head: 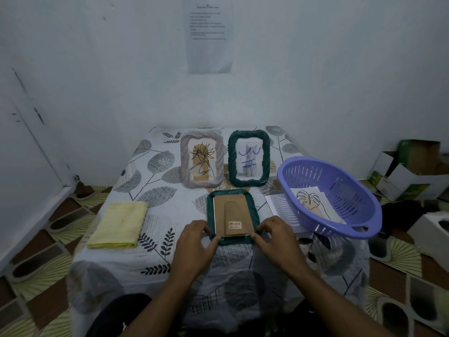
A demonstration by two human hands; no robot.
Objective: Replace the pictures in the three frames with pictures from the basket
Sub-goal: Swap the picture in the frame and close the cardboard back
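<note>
One frame (232, 212), picture hidden, gripped by left hand (195, 243) and right hand (275, 238).

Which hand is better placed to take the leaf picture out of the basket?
Likely the right hand: the basket with the leaf picture sits on its side; the left hand would cross the face-down frame.

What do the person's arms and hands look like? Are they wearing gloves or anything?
No gloves. The left hand and the right hand are both bare, and so are the forearms: no sleeves show on the parts in view. No ring, watch or bracelet can be seen on either hand or wrist.
</note>
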